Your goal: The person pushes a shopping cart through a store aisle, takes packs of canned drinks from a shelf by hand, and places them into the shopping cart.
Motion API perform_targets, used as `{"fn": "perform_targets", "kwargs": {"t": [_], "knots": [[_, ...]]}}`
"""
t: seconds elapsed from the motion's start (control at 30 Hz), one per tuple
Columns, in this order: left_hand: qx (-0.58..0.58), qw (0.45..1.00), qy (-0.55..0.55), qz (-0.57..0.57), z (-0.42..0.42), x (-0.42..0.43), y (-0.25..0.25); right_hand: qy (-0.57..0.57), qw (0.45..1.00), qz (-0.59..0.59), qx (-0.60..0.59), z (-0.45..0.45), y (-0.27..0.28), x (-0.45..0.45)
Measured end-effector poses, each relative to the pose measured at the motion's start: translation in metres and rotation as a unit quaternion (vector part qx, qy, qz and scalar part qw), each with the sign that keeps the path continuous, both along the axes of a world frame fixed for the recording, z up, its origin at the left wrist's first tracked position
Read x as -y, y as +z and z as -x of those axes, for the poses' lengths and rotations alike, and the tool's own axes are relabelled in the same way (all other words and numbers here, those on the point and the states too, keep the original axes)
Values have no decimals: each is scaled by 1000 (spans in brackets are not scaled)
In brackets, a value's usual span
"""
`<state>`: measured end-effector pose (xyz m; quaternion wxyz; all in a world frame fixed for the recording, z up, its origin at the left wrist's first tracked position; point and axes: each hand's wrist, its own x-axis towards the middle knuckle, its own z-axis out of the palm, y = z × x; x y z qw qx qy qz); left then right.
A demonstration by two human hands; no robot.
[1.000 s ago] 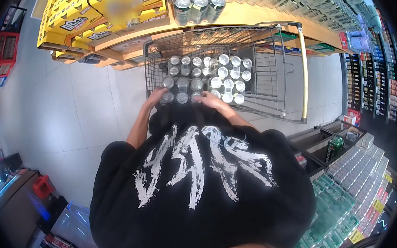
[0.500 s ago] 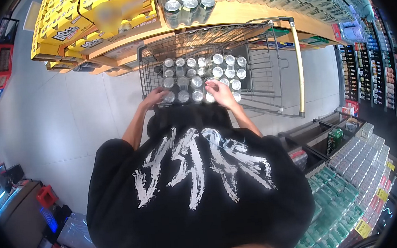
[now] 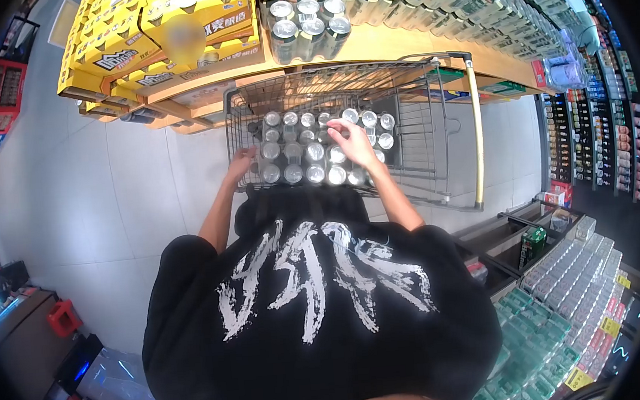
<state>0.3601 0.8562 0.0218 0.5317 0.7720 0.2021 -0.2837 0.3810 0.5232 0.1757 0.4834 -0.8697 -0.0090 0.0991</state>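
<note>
Silver-topped drink cans (image 3: 293, 173) stand upright in rows inside a wire shopping cart (image 3: 436, 149) in front of me. My right hand (image 3: 355, 146) is over the cans, right of their middle, thumb and fingers apart with nothing visible between them. Whether its fingertips touch the can tops is unclear. My left hand (image 3: 242, 163) is at the cart's left end, beside the leftmost cans. Its fingers are blurred and partly lost against the wire, so their grip does not show.
Beyond the cart, a wooden display shelf (image 3: 398, 49) bears yellow cartons (image 3: 124, 54) and packs of cans (image 3: 310, 28). The cart's yellowish handle (image 3: 476, 135) is to the right. Green packs (image 3: 529, 326) and crates are stacked at lower right. Grey tiled floor (image 3: 88, 211) lies at left.
My left hand has shifted left, off the edge of the cans toward the cart's end. My right hand has moved farther forward over the cans. The whole view has tilted slightly upward.
</note>
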Motion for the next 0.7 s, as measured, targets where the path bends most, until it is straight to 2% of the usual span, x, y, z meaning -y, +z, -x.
{"fn": "perform_targets", "kwargs": {"t": [0.1,0.13,0.23,0.37,0.43,0.5,0.53,0.57,0.6,0.7], "knots": [[114,985,77,107,-16,-2,-2,-25,998,-45,-21,-12,6,-2],[121,976,124,133,-24,12,43,-23,999,-43,2,-15,10,-3],[168,955,152,192,-53,27,92,-40,998,-39,30,-21,9,-6],[206,955,70,203,-89,42,138,-79,990,-112,30,-30,3,-12],[218,950,43,217,-106,54,153,-95,989,-106,51,-42,1,-11],[172,963,55,202,-127,68,171,-121,984,-105,74,-55,3,-12],[161,968,53,184,-137,75,181,-140,978,-145,62,-64,7,-12],[150,973,50,166,-149,79,185,-140,980,-95,101,-74,11,-9],[156,975,51,148,-163,83,179,-140,977,-103,125,-86,16,-8],[119,972,151,133,-203,107,194,-178,968,-125,124,-120,34,-7]]}}
